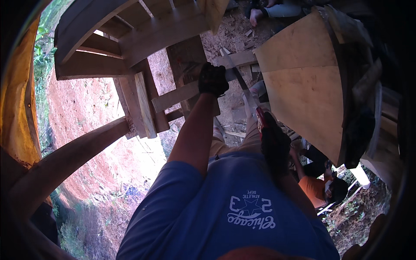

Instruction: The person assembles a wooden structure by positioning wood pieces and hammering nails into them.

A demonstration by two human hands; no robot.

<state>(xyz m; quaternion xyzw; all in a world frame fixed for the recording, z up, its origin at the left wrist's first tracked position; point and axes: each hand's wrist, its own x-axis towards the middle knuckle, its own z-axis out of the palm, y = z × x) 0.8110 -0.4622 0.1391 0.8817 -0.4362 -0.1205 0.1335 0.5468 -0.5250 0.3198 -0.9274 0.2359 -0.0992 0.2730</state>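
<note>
My right hand [276,141], in a dark glove, is closed round the red handle [261,118] of a hand saw [245,91]. The saw's blade points up and away and lies across a narrow wooden board [177,97]. On that board my left hand [213,79], also in a dark glove, is closed and holds it left of the blade. The board slants up to the right over a wider dark plank [187,54]. How deep the blade sits in the wood is too small to tell.
Slatted wooden framing [162,32] stands at the far left. A large plywood panel [303,82] is on the right. A curved beam [78,151] runs along the left above reddish ground. A person in orange [314,190] is at the lower right; another person's hand [255,16] shows far off.
</note>
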